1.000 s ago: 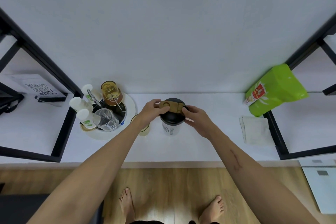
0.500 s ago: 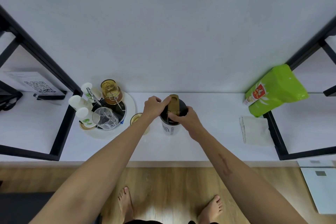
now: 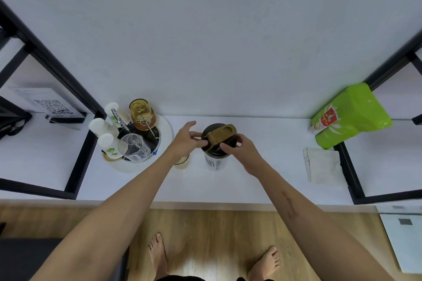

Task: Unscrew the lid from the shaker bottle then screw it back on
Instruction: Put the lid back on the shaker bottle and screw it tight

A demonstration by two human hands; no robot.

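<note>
A white shaker bottle stands upright on the white counter, near the wall. Its black lid carries a gold flip cap that points to the back right. My left hand holds the lid's left rim with thumb and fingertips, its upper fingers spread. My right hand pinches the lid's right and front rim. Whether the lid sits fully on the bottle's thread is hidden by my fingers.
A round white tray with glasses and small white bottles stands left of the shaker. A small cup sits under my left wrist. A folded cloth and a green bag lie right. Black shelf frames flank the counter.
The lid has turned: the gold cap pointed sideways, then straight back, and now points back right. Both hands have shifted their hold around the rim.
</note>
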